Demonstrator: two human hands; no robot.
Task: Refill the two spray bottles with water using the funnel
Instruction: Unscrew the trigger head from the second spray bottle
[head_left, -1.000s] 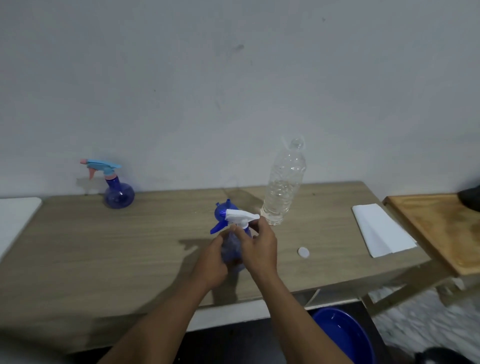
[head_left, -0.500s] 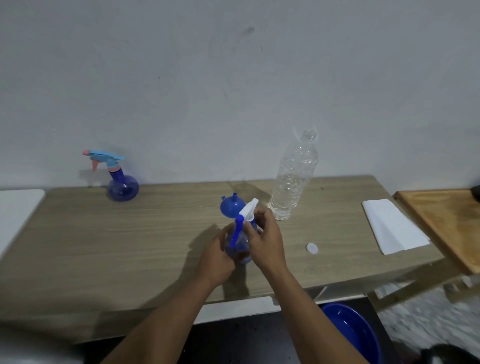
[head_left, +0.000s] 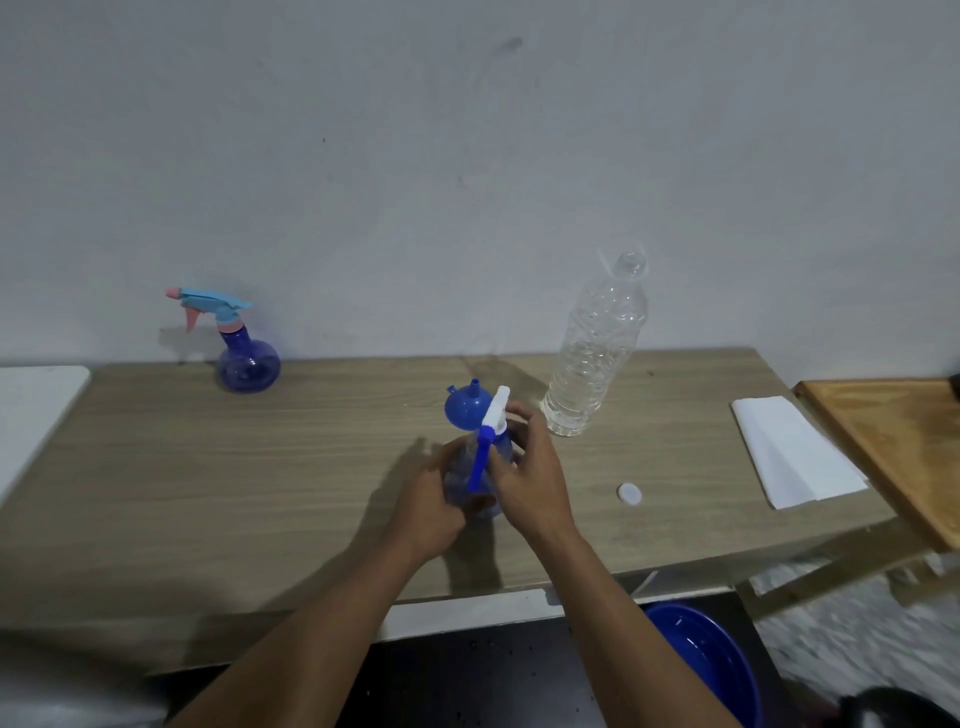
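Midway along the tabletop (head_left: 260, 493), the left hand (head_left: 431, 499) keeps its grip round the blue spray bottle (head_left: 462, 491) while the right hand (head_left: 530, 478) pinches its white trigger head (head_left: 497, 410). A blue funnel (head_left: 464, 409) sits just behind at twelve o'clock, the second spray bottle (head_left: 248, 358) well apart at ten.

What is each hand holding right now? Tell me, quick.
Left hand: closed, gripping the spray bottle by its body.
Right hand: closed, gripping the white sprayer head at the neck.

My left hand (head_left: 431, 501) and right hand (head_left: 532, 480) are hiding most of the near spray bottle (head_left: 459, 487), its fill level included. The blue basin (head_left: 711, 660) is running off the bottom edge.
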